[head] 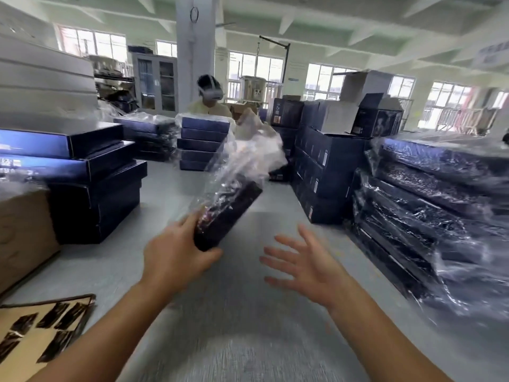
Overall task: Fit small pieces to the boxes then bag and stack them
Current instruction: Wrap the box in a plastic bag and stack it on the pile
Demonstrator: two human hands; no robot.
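Here, mid-bench: left hand (pixel 176 260) holds one end of a long, flat, dark box (pixel 228 213), grip closed round it, thumb underneath. Box is tilted, far end raised, above the grey bench (pixel 248 312). It sits inside a clear, crinkly bag (pixel 248 158); the loose open end billows past the far end, glossy and creased. Right hand (pixel 311 268) hovers just beside, grip open, fingers spread, holding nothing.

Right side: stack (pixel 429 205) of bagged boxes, film wrinkled and shiny. Left side: plain boxes (pixel 96 188), matte dark blue card with sharp edges, piled unevenly. Near left corner: brown cardboard tray (pixel 35 351) with small dark glossy pieces (pixel 63 315) laid in rows. Behind it, a brown carton (pixel 24 230). Far end: a person (pixel 210 103) in a pale top, wearing a headset. Edges are motion-blurred.
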